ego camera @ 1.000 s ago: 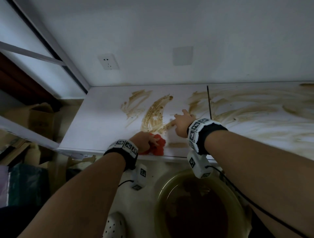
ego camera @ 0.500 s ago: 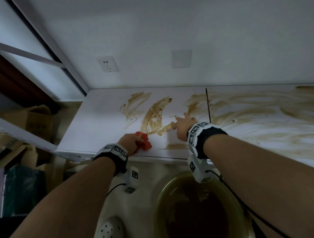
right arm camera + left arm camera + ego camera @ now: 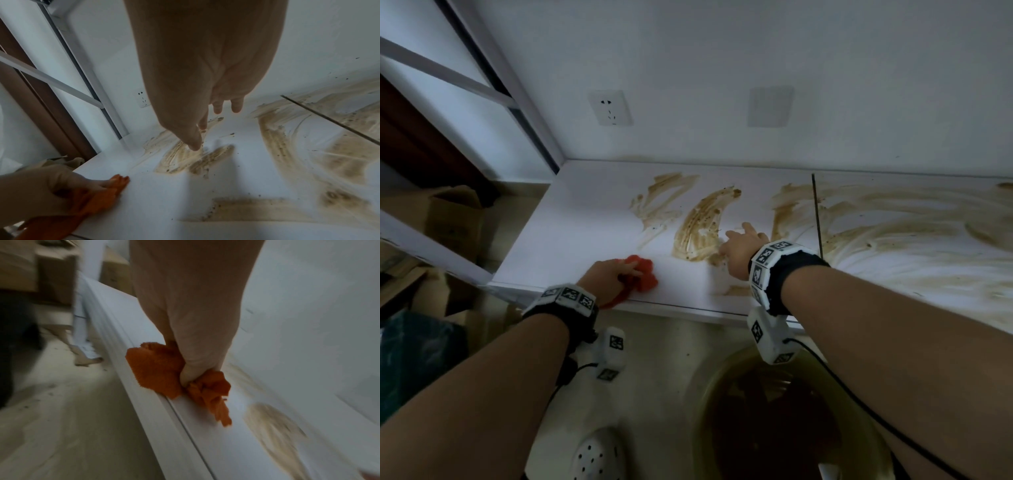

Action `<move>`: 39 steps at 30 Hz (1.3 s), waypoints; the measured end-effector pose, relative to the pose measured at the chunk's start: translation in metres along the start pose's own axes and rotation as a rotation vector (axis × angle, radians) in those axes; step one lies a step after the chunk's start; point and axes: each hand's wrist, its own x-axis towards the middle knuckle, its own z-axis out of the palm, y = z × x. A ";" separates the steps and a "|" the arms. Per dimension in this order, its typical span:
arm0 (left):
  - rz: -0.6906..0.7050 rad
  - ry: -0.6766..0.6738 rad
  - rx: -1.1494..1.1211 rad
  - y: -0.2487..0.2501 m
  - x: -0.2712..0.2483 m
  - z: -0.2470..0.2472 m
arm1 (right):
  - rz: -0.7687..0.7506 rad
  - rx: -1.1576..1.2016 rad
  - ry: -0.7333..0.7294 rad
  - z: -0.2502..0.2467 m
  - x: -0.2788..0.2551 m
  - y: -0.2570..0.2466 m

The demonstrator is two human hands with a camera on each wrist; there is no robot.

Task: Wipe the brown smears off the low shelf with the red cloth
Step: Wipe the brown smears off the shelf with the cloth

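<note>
head view: left hand (image 3: 608, 277) grips bunched red cloth (image 3: 644, 276); right hand (image 3: 740, 248) presses straight fingers (image 3: 194, 138) on smeared shelf (image 3: 585, 219).

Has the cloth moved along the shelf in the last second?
Yes. The left hand has dragged the cloth leftward along the shelf's front edge, farther from the planted right hand.
</note>
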 end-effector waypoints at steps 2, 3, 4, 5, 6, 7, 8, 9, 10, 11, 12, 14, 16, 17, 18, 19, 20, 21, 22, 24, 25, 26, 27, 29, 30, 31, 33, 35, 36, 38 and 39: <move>0.000 0.091 -0.073 -0.018 -0.003 -0.002 | 0.006 -0.004 0.004 0.000 0.002 -0.002; -0.006 0.094 -0.031 -0.023 -0.004 -0.003 | 0.008 0.001 0.002 0.001 0.004 -0.003; -0.018 0.073 0.044 -0.026 -0.003 -0.004 | 0.008 0.003 -0.002 0.000 0.006 -0.005; -0.041 0.059 0.082 -0.025 -0.002 -0.004 | 0.007 0.001 -0.006 -0.001 0.007 -0.006; -0.042 0.067 0.088 -0.025 0.001 -0.003 | 0.007 -0.006 -0.007 -0.002 0.008 -0.008; -0.053 0.064 0.058 -0.023 0.003 -0.004 | 0.009 -0.010 -0.008 -0.004 0.009 -0.009; -0.043 0.066 0.039 -0.020 0.007 -0.004 | 0.013 -0.013 -0.014 -0.005 0.009 -0.011; -0.046 0.055 0.034 -0.017 0.012 -0.004 | 0.017 -0.013 -0.017 -0.006 0.009 -0.012; -0.045 0.047 0.029 -0.012 0.016 -0.004 | 0.022 -0.013 -0.020 -0.006 0.009 -0.013; -0.045 0.027 0.037 -0.005 0.020 -0.002 | 0.027 -0.012 -0.021 -0.006 0.009 -0.013; -0.032 0.032 0.046 0.004 0.024 -0.001 | 0.030 -0.006 -0.019 -0.006 0.009 -0.013; -0.030 0.045 -0.009 0.025 0.031 0.002 | 0.034 0.015 -0.008 -0.005 0.008 -0.012; 0.009 0.000 -0.011 0.044 0.037 0.009 | 0.042 0.024 0.000 -0.005 0.009 -0.011; 0.044 -0.025 0.009 0.052 0.037 0.013 | 0.049 0.022 -0.003 -0.005 0.010 -0.012; 0.081 -0.039 0.032 0.058 0.038 0.016 | 0.053 0.016 -0.008 -0.005 0.010 -0.013; 0.118 -0.045 0.054 0.063 0.037 0.017 | 0.054 0.010 -0.014 -0.004 0.010 -0.014; 0.147 -0.050 0.091 0.064 0.036 0.018 | 0.048 0.005 -0.017 -0.004 0.010 -0.016; 0.165 -0.076 0.141 0.063 0.032 0.017 | 0.038 0.004 -0.017 -0.004 0.009 -0.018; 0.176 -0.110 0.188 0.061 0.028 0.016 | 0.027 -0.001 -0.011 -0.005 0.008 -0.019; 0.208 -0.159 0.255 0.051 0.021 0.013 | 0.019 -0.024 0.000 -0.007 0.004 -0.023; 0.218 -0.161 0.261 0.046 0.017 0.009 | 0.018 -0.033 0.008 -0.007 0.002 -0.023; 0.209 -0.163 0.265 0.035 0.014 0.008 | 0.019 -0.035 0.016 -0.008 0.001 -0.023; 0.174 -0.152 0.239 0.024 0.011 0.006 | 0.019 -0.032 0.022 -0.007 -0.001 -0.022; 0.079 -0.058 0.089 0.003 0.007 0.006 | 0.019 -0.034 0.029 -0.007 -0.005 -0.019; 0.045 -0.007 -0.004 -0.005 0.007 0.006 | 0.022 -0.040 0.029 -0.007 -0.006 -0.018; 0.012 0.027 -0.054 -0.008 0.008 0.007 | 0.029 -0.049 0.027 -0.008 -0.008 -0.017; -0.050 0.045 -0.044 0.003 0.010 0.010 | 0.034 -0.063 0.026 -0.009 -0.011 -0.017; -0.064 0.017 0.047 0.026 0.011 0.011 | 0.020 -0.047 0.032 -0.009 -0.010 -0.019; -0.033 0.000 0.082 0.036 0.013 0.011 | 0.009 -0.023 0.037 -0.009 -0.009 -0.021; 0.030 -0.025 0.086 0.053 0.014 0.009 | -0.006 0.028 0.055 -0.009 -0.008 -0.024; 0.030 -0.038 0.067 0.060 0.014 0.005 | -0.016 0.040 0.072 -0.009 -0.008 -0.026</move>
